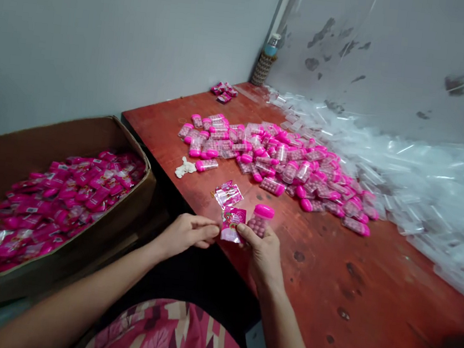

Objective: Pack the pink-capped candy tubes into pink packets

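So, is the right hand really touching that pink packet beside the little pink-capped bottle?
Touching. The head view shows the right hand's thumb lying over the right edge of the pink packet.

The red wooden tabletop (316,317) supports the following items. Centre: a loose pile of pink-capped clear plastic bottles (283,166) filled with pink balls. Right side: a heap of clear plastic containers (431,191). Near edge: a small stack of glossy pink sachets (229,194). Left of pile: 1 crumpled white scrap (184,167). Far edge: a group of pink packets (224,92). Far corner: 1 woven holder (263,68), upright.
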### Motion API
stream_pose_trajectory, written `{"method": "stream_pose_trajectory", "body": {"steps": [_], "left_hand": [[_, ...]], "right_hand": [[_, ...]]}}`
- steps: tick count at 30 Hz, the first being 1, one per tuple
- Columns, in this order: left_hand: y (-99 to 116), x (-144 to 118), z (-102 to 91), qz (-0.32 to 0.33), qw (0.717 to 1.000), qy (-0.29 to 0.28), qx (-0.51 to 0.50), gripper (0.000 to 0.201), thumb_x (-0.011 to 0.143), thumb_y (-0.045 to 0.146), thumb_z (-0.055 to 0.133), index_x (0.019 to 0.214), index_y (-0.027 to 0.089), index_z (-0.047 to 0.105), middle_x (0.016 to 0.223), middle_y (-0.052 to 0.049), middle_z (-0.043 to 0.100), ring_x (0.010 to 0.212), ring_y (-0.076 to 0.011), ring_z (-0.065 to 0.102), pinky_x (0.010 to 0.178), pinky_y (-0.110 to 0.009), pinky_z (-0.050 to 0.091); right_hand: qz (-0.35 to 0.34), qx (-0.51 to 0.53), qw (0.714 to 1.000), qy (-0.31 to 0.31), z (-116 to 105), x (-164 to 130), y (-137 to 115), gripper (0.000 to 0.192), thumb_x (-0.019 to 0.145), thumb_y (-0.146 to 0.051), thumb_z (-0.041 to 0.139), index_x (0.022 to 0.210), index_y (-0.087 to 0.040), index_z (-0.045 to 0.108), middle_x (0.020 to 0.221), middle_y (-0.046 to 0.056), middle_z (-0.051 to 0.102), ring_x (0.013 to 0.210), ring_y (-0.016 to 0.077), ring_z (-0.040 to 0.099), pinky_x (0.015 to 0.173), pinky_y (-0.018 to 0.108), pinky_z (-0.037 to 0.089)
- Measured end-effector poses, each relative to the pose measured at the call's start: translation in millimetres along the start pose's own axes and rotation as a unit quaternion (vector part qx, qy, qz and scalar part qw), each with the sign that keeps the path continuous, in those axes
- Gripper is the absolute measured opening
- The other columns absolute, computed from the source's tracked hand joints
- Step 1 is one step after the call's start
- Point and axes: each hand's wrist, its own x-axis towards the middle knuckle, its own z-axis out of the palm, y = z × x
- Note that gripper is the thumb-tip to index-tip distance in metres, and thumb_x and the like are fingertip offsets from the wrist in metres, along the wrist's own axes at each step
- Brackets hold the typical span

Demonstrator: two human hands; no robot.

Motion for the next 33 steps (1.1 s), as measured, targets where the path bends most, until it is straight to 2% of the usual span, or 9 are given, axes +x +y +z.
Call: {"method": "stream_pose_trajectory", "body": {"steps": [2,4,7,10,14,20,25,28,33], "left_hand": [[5.8,11.2,18.9,0.005,0.992,-0.015,-0.122,0.029,0.069,0.038,0.061,0.083,0.015,0.068,0.081,-0.007,0.067,0.077,-0.0189,0.062,0.071,-0.032,0.050],[3.6,20.3,29.2,-0.005,0.981,-0.001,-0.192,0.025,0.066,0.035,0.065,0.077,0.012,0.067,0.077,-0.007,0.066,0.072,-0.0167,0.062,0.071,-0.032,0.050],[-3.6,28.5,34.4,-0.034,0.975,0.039,-0.217,0.024,0.062,0.031,0.070,0.073,0.009,0.067,0.071,-0.008,0.066,0.065,-0.0151,0.062,0.065,-0.029,0.052],[-6.0,33.1,36.7,-0.056,0.965,0.090,-0.238,0.023,0.059,0.028,0.073,0.064,0.008,0.064,0.064,-0.007,0.065,0.058,-0.0134,0.061,0.059,-0.027,0.052],[-3.3,39.0,41.3,-0.073,0.938,0.145,-0.306,0.024,0.057,0.026,0.075,0.058,0.009,0.058,0.061,-0.006,0.064,0.055,-0.0130,0.060,0.054,-0.025,0.051],[0.6,46.3,52.6,-0.083,0.907,0.140,-0.388,0.019,0.063,0.024,0.071,0.067,0.009,0.059,0.063,-0.007,0.064,0.056,-0.0137,0.061,0.050,-0.023,0.051],[4.7,44.6,65.0,-0.073,0.883,0.131,-0.445,0.014,0.064,0.017,0.069,0.068,0.010,0.058,0.063,-0.005,0.063,0.053,-0.0117,0.060,0.053,-0.023,0.051],[6.1,42.3,69.1,-0.064,0.889,0.116,-0.438,0.017,0.063,0.018,0.070,0.069,0.010,0.057,0.063,-0.005,0.063,0.054,-0.0118,0.059,0.053,-0.023,0.051],[8.4,38.7,69.7,-0.033,0.921,0.089,-0.377,0.023,0.060,0.026,0.072,0.068,0.009,0.058,0.060,-0.004,0.061,0.050,-0.0111,0.057,0.050,-0.022,0.048]], "right_hand": [[0.004,-0.002,1.000,-0.019,1.6,-0.2,0.0,0.022,0.063,-0.024,0.071,0.070,-0.018,0.051,0.058,-0.007,0.051,0.047,0.0074,0.044,0.045,0.019,0.034],[0.009,-0.013,1.000,-0.027,1.3,0.8,0.6,0.022,0.064,-0.024,0.071,0.071,-0.018,0.051,0.057,-0.007,0.050,0.046,0.0069,0.043,0.043,0.018,0.033],[0.010,-0.011,1.000,-0.017,-2.5,2.5,2.4,0.021,0.066,-0.026,0.069,0.074,-0.018,0.052,0.058,-0.006,0.052,0.045,0.0066,0.044,0.043,0.018,0.034],[-0.007,-0.018,1.000,-0.019,-9.6,-1.0,2.7,0.018,0.076,-0.034,0.059,0.078,-0.018,0.052,0.059,-0.005,0.054,0.046,0.0070,0.047,0.044,0.018,0.037],[-0.021,-0.109,0.994,-0.021,-19.8,-20.5,2.9,0.021,0.082,-0.039,0.049,0.085,-0.019,0.051,0.067,-0.001,0.059,0.047,0.0081,0.051,0.045,0.019,0.042],[-0.012,-0.250,0.968,-0.037,-15.2,-56.2,15.8,0.025,0.083,-0.043,0.044,0.079,-0.019,0.049,0.058,-0.002,0.056,0.041,0.0086,0.049,0.038,0.019,0.037],[-0.008,-0.267,0.964,-0.012,-9.8,-56.9,22.1,0.027,0.084,-0.045,0.042,0.086,-0.019,0.049,0.054,-0.003,0.054,0.039,0.0089,0.047,0.036,0.019,0.036],[-0.001,-0.243,0.970,-0.015,-11.1,-53.3,22.0,0.028,0.084,-0.045,0.042,0.088,-0.019,0.048,0.056,-0.003,0.054,0.039,0.0088,0.048,0.036,0.018,0.036],[0.016,-0.175,0.983,-0.047,-9.7,-50.9,20.4,0.027,0.084,-0.045,0.041,0.087,-0.018,0.047,0.056,-0.003,0.053,0.038,0.0073,0.047,0.034,0.016,0.035]]}}
